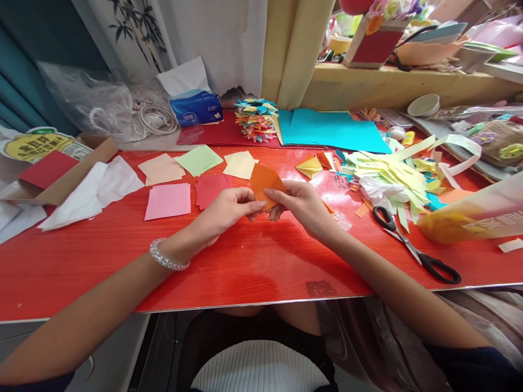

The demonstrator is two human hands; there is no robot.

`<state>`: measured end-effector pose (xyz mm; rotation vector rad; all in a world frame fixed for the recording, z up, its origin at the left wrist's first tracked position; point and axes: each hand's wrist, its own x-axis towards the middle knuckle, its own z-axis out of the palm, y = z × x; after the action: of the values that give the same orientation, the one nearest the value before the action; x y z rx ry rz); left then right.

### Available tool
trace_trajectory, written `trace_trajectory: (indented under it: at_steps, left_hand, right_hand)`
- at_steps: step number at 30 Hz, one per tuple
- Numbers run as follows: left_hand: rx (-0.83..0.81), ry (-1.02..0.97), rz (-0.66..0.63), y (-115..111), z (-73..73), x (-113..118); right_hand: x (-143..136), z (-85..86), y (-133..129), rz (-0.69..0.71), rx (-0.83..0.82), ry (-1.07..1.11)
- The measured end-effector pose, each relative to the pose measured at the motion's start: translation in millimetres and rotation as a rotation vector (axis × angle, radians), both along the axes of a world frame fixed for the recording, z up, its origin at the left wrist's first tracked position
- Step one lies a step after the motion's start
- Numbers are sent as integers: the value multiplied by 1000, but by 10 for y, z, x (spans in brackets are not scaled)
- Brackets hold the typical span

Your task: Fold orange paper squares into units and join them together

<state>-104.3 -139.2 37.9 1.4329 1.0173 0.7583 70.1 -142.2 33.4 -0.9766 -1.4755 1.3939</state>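
Note:
An orange square of paper (265,179) is held up a little above the red table between both hands. My left hand (229,211) pinches its lower left edge between thumb and fingers. With the thumb on its face and fingers behind, my right hand (301,204) grips the lower right side. Stacks of square paper lie just beyond: pink (168,201), red (211,188), cream (240,165), green (200,160) and peach (162,167). Folded yellow and orange paper pieces (309,167) rest past my right hand.
Black-handled scissors (414,253) lie on the red table (229,272) at the right, beside a heap of pale paper strips (392,174) and a clear plastic bottle or bag (474,212). A colourful folded-paper stack (256,121), blue sheets (335,130) and a tissue pack (196,109) stand behind.

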Motion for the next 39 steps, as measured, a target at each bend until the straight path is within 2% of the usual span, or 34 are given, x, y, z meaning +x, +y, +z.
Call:
trace_trajectory:
  at_steps: [7, 12, 17, 21, 26, 28, 35, 39]
  left_hand:
    - [79, 94, 44, 7, 44, -14]
    - [141, 0, 138, -14, 102, -17]
    - [128, -80, 217, -51, 81, 6]
    - [187, -80, 269, -37, 60, -6]
    - [235, -82, 265, -10, 73, -22]
    - [214, -113, 254, -14, 89, -17]
    - [92, -189, 246, -37, 113, -19]
    - [113, -188, 243, -46, 110, -23]
  right_hand:
    - [14, -23, 9, 12, -11, -35]
    - [22, 8, 9, 55, -38, -58]
    - [-7, 24, -12, 66, -111, -53]
    - [-37, 22, -33, 96, -137, -70]
    - [10, 38, 5, -50, 45, -40]
    - [35, 46, 21, -65, 69, -32]
    - [70, 53, 31, -104, 51, 11]
    - [74, 41, 32, -80, -6, 99]
